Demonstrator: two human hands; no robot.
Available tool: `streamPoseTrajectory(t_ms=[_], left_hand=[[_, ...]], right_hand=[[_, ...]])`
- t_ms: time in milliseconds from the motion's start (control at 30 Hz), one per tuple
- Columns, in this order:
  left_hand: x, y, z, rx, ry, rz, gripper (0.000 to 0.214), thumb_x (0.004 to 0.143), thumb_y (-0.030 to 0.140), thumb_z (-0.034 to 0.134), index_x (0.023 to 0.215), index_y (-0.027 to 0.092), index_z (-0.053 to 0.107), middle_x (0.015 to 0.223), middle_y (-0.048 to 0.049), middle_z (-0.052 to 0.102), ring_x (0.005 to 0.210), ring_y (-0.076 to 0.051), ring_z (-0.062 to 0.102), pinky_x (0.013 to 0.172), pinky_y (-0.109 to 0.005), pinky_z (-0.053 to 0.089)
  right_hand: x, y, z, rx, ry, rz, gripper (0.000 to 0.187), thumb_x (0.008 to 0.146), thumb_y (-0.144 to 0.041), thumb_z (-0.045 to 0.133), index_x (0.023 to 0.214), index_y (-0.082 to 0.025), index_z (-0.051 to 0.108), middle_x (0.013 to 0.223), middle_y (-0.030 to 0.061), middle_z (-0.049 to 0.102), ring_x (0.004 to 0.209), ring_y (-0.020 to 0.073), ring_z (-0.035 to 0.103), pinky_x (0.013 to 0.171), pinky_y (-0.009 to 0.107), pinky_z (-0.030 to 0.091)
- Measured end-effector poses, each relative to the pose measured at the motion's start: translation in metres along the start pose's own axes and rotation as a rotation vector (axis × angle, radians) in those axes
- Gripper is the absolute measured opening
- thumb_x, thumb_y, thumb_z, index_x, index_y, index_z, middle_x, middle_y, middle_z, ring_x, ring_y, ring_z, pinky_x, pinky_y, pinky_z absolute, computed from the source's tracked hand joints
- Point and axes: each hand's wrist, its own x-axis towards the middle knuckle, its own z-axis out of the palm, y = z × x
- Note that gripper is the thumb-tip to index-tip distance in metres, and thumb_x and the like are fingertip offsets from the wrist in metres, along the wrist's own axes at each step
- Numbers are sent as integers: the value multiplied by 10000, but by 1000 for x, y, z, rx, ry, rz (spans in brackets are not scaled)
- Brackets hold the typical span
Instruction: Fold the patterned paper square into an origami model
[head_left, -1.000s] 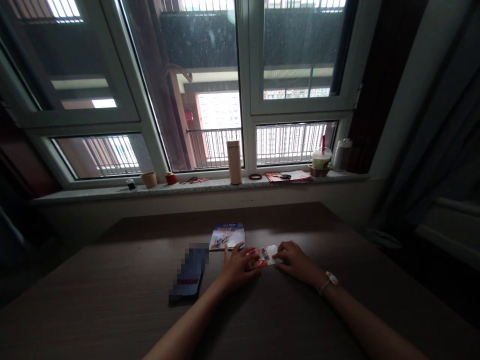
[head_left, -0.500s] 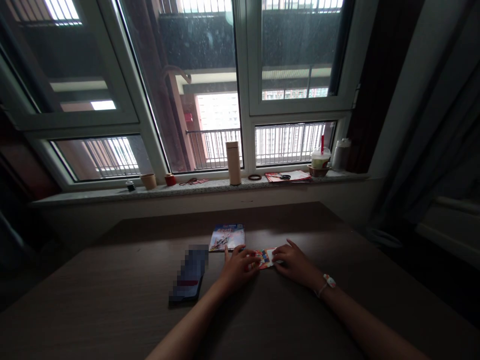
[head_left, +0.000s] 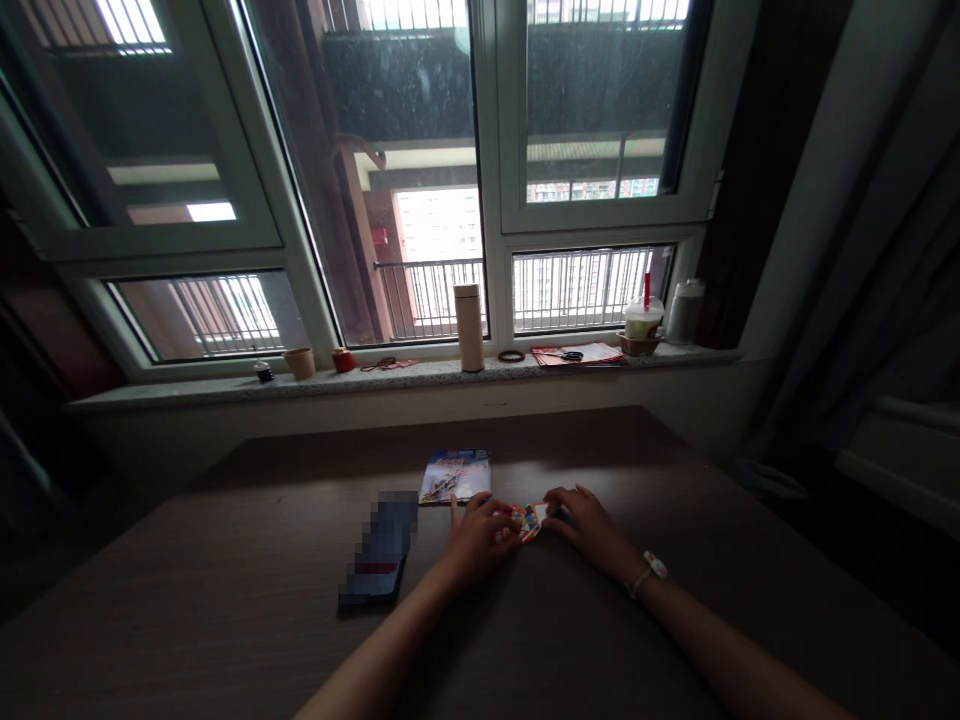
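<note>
On the dark wooden table (head_left: 225, 580) a small colourful printed paper (head_left: 529, 519) lies between my two hands. My left hand (head_left: 476, 538) rests on the paper's left part, fingers curled over it and the index finger pointing forward. My right hand (head_left: 589, 525) presses the paper's right end with bent fingers; a bead bracelet (head_left: 646, 570) sits on that wrist. Most of the paper is hidden under the fingers.
A picture booklet (head_left: 456, 475) lies just beyond my left hand, and a dark phone-like object (head_left: 381, 552) to its left. The windowsill (head_left: 187, 388) holds a tall beige flask (head_left: 470, 326), small cups, scissors on papers (head_left: 576, 353) and a lidded drink (head_left: 643, 320).
My right hand has slid left toward my left hand, and the visible part of the paper between them has shrunk. The left hand has stayed nearly in place.
</note>
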Motion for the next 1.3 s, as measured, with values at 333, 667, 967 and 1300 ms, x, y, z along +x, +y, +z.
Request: streamPoseTrajectory(t_ms=[333,667,967,1300], left_hand=[[1,-2,0,-6,-18,-7,228,849,442,643,1055,376,713,1250,1,630,1313,-320,371,1113,-687,-37],[-2,3,-4,-30,-11,-3,282,844,420,642,1116,363,691,1247,-8,641,1304,-317,377,1119,-672,-54],[-3,5,-5,-58,10,0,226,833,397,655,1048,363,713,1207,5,663,1291,-304,405,1106,-678,-93],[0,3,-1,-26,18,-9,191,853,408,636,1018,364,721,1189,3,661,1266,-290,419,1109,-674,-90]], right_hand=[[1,20,-13,24,-178,-34,200,867,-282,568,1045,-281,660,1136,28,694,1105,196,605,1151,570,112],[2,7,-7,54,1,1,179,915,-325,507,1050,-246,593,1002,24,707,997,187,636,1136,532,219],[-1,-6,2,-96,76,-106,151,935,-255,499,1003,-253,633,1057,22,674,1011,178,612,1108,508,269],[-4,-21,9,-247,104,-144,217,916,-240,546,1066,-304,689,1103,45,641,1074,203,576,1106,520,290]])
